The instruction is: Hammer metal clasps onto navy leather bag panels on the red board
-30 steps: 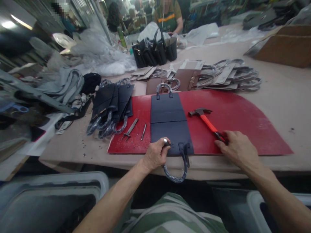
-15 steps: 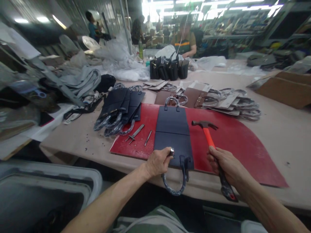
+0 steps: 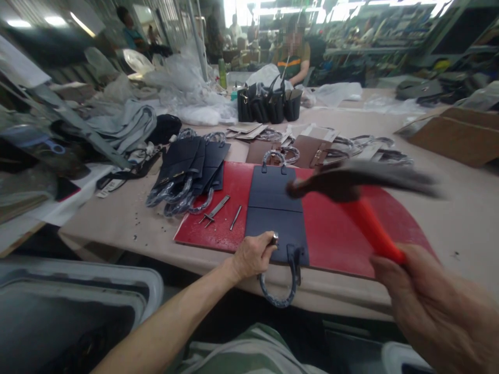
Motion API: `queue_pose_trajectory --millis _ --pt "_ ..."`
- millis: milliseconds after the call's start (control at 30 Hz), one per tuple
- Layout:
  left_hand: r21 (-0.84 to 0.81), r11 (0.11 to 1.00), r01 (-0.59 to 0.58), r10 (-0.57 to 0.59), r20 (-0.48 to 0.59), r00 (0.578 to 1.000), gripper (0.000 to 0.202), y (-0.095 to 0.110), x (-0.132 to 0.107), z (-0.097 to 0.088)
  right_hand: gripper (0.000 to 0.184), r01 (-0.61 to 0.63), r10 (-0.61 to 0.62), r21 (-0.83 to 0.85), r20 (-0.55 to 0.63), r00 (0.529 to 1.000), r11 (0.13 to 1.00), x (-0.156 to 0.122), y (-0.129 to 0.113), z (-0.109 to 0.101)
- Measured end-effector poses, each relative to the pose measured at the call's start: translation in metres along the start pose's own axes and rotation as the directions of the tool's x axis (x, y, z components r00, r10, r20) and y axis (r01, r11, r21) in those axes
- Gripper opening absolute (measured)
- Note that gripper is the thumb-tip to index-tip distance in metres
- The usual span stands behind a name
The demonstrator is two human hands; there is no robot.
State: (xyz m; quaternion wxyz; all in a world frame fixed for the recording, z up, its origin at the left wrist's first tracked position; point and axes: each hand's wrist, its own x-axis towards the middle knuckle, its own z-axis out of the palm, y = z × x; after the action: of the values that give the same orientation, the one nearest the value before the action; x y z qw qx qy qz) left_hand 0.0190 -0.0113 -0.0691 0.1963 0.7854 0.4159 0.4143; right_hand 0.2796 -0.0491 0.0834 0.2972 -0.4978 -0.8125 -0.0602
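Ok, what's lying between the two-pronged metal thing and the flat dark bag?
A thin metal rod lies there on the red board, beside the bag, in the head view.

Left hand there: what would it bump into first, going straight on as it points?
The left hand would probably meet the dark bag panel just ahead and below; depth is unclear.

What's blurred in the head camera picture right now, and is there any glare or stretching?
Head view: the hammer is streaked and blurred, while the left hand and dark panel look sharper; head view: the lights along the top glare white; head view: the far person looks soft, and shapes near the edges appear stretched.
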Motion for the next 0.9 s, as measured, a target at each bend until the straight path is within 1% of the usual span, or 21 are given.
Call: queue_pose_trajectory --millis 33,67,100,167,200,233,267,333,367,400,467,500,533,600,667,733,767,800,833,867,900 --pt "0.009 1.000 0.001 -0.001 0.002 1.000 0.016 0.000 0.000 0.000 0.020 -0.016 0.016 0.003 -0.040 0.999 1.000 -0.002 -0.001 0.000" --pt "0.016 1.000 0.008 -0.009 0.007 1.000 0.016 0.000 0.000 0.000 0.020 0.001 -0.001 0.006 -0.046 0.999 1.000 -0.004 -0.002 0.001" --pt "0.021 1.000 0.019 -0.019 0.011 1.000 0.017 0.000 -0.001 0.000 0.022 0.049 -0.049 0.004 -0.016 0.999 0.999 -0.006 -0.002 0.002" --pt "0.025 0.999 0.041 -0.041 0.020 0.999 0.018 -0.001 -0.001 0.000 0.030 0.162 -0.162 0.009 0.108 0.981 0.987 -0.007 -0.001 0.003" --pt "0.025 0.999 0.048 -0.049 0.024 0.999 0.018 -0.002 -0.001 0.001 0.032 0.175 -0.175 0.015 0.163 0.971 0.985 -0.007 -0.001 0.002" --pt "0.027 0.998 0.053 -0.053 0.030 0.998 0.017 -0.002 -0.001 0.001 0.033 0.149 -0.150 0.020 0.187 0.971 0.989 -0.005 -0.002 0.001" --pt "0.030 0.998 0.054 -0.055 0.039 0.998 0.017 -0.003 -0.002 0.001 0.032 0.100 -0.103 0.025 0.171 0.980 0.995 -0.004 -0.003 -0.001" --pt "0.039 0.998 0.051 -0.053 0.054 0.997 0.015 -0.005 -0.002 0.002 0.030 0.023 -0.028 0.052 0.084 0.996 0.998 -0.001 -0.006 -0.004" --pt "0.042 0.998 0.051 -0.053 0.058 0.997 0.015 -0.006 -0.003 0.002 0.031 0.023 -0.026 0.053 0.058 0.998 0.998 -0.001 -0.007 -0.004" --pt "0.043 0.998 0.053 -0.056 0.060 0.997 0.015 -0.006 -0.003 0.002 0.031 0.050 -0.052 0.040 0.056 0.997 0.998 -0.002 -0.008 -0.003" --pt "0.042 0.997 0.067 -0.069 0.057 0.996 0.016 -0.007 -0.004 0.002 0.033 0.132 -0.130 -0.003 0.143 0.981 0.991 -0.005 -0.004 -0.001" --pt "0.041 0.996 0.074 -0.076 0.056 0.996 0.016 -0.006 -0.004 0.002 0.034 0.142 -0.135 -0.017 0.204 0.970 0.990 -0.007 0.000 0.001" --pt "0.040 0.996 0.079 -0.081 0.056 0.995 0.016 -0.006 -0.004 0.002 0.034 0.106 -0.097 -0.022 0.254 0.962 0.994 -0.009 0.005 0.004" --pt "0.043 0.996 0.080 -0.082 0.054 0.995 0.015 -0.003 -0.003 0.001 0.035 -0.074 0.066 0.011 0.334 0.940 0.997 -0.012 0.019 0.012" --pt "0.045 0.996 0.075 -0.077 0.057 0.995 0.015 -0.001 -0.002 -0.001 0.036 -0.303 0.245 0.071 0.428 0.870 0.950 -0.013 0.037 0.024" --pt "0.035 0.996 0.076 -0.078 0.070 0.994 0.016 0.001 0.000 -0.003 0.036 -0.464 0.360 0.099 0.497 0.790 0.880 -0.013 0.055 0.042" --pt "0.028 0.996 0.082 -0.084 0.077 0.994 0.015 0.002 0.000 -0.004 0.035 -0.507 0.404 0.073 0.510 0.759 0.859 -0.014 0.064 0.052" --pt "0.019 0.996 0.089 -0.090 0.085 0.992 0.015 0.002 0.001 -0.004 0.033 -0.526 0.449 0.011 0.507 0.736 0.850 -0.015 0.071 0.063" --pt "0.009 0.995 0.098 -0.098 0.090 0.991 0.015 0.003 0.002 -0.005 0.032 -0.516 0.484 -0.074 0.479 0.732 0.853 -0.016 0.076 0.073" --pt "0.001 0.994 0.107 -0.106 0.094 0.990 0.015 0.004 0.003 -0.005 0.031 -0.477 0.495 -0.160 0.435 0.752 0.864 -0.017 0.078 0.081" --pt "-0.006 0.993 0.117 -0.115 0.096 0.989 0.014 0.006 0.003 -0.006 0.032 -0.419 0.475 -0.223 0.381 0.793 0.880 -0.018 0.078 0.089"
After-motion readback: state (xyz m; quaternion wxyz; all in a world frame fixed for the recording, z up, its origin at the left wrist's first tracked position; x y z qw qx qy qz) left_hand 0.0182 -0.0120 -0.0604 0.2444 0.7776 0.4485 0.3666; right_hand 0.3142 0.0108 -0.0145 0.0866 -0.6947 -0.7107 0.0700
